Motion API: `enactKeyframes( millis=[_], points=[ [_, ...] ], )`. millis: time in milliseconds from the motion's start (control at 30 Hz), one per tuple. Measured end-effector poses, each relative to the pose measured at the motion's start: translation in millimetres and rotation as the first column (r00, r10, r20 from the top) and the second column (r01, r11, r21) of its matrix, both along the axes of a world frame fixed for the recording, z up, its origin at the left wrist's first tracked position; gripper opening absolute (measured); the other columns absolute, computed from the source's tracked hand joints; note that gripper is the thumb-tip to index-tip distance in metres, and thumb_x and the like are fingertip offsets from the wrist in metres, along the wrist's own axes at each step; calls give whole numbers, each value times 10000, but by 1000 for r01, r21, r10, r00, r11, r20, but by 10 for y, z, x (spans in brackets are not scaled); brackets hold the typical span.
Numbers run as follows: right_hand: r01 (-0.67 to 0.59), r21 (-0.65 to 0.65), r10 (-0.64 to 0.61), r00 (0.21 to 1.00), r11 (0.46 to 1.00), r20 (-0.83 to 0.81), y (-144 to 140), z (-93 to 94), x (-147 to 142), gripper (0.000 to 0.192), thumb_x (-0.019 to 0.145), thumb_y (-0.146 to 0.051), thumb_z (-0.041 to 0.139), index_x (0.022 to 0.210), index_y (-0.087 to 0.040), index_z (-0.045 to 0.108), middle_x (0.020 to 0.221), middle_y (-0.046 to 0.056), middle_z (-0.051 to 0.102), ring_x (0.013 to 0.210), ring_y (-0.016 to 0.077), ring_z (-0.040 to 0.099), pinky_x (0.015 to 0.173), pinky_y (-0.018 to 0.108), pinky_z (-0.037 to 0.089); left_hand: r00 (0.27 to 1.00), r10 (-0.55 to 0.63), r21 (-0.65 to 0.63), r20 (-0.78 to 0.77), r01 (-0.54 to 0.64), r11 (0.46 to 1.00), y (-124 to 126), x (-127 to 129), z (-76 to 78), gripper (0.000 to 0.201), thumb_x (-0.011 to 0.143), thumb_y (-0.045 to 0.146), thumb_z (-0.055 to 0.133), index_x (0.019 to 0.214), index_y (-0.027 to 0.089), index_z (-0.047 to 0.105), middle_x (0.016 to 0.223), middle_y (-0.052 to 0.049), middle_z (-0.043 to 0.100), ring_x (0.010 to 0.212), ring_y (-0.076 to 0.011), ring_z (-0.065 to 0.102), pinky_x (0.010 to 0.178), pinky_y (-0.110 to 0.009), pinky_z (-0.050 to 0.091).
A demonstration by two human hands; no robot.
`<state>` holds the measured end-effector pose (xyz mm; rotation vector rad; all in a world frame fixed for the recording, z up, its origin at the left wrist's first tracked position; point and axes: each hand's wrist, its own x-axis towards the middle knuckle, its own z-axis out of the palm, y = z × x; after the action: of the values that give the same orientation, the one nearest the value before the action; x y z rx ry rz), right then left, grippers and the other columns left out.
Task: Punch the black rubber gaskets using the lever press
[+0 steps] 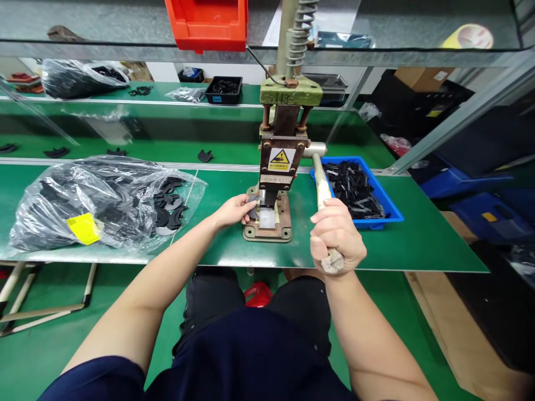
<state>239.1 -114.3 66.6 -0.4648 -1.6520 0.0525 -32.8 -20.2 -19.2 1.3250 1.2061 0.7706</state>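
My left hand (234, 211) pinches a dark curved plastic piece (253, 207) at the left side of the hand press (279, 159). The piece lies close beside the metal block (267, 218) under the ram, and my fingertips cover part of it. My right hand (337, 236) is wrapped round the press lever (321, 181), whose grip is bound in pale tape. The lever slants down toward me from its pivot on the right of the press. Whether the ram touches the piece, I cannot tell.
A clear bag (108, 200) of dark curved pieces lies on the left of the green bench. At the right, a blue tray (390, 203) holds many black parts. Several curved pieces lie along the back ledge. An orange bin (209, 42) sits on the shelf above.
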Motion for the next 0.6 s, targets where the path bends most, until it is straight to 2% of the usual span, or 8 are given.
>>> enactKeyframes(
  millis=[133,300,433,600],
  points=[
    [-7,0,7,1000,1000,-1,-7,11,-7,241,829,-153,702,656,-224,549,687,-55,641,800,173,695,1050,544,565,999,-25,-65,-34,23,998,73,167,79,386,995,526,739,928,193,556,510,38,609,396,-96,575,428,-170,444],
    [-8,2,8,1000,1000,-6,-3,4,-9,251,850,-178,705,659,-234,552,679,-56,636,806,169,694,1050,531,566,994,-85,-126,-72,76,989,164,230,136,304,1025,419,728,937,188,549,542,27,623,441,-109,625,443,-169,481],
    [-7,4,7,1000,1000,-24,4,-1,-19,246,849,-184,706,662,-235,555,676,-55,637,802,171,696,1040,529,568,983,-154,-140,-98,139,980,237,245,209,254,1014,390,744,1020,171,615,609,24,645,462,-103,638,443,-164,479],
    [0,-3,0,999,1000,-48,0,-9,-37,240,868,-210,698,672,-235,562,681,-57,641,799,171,702,1036,529,571,957,-204,-209,-207,160,965,328,295,312,255,997,376,761,1128,175,672,548,28,620,438,-121,619,440,-174,469]
  ],
)
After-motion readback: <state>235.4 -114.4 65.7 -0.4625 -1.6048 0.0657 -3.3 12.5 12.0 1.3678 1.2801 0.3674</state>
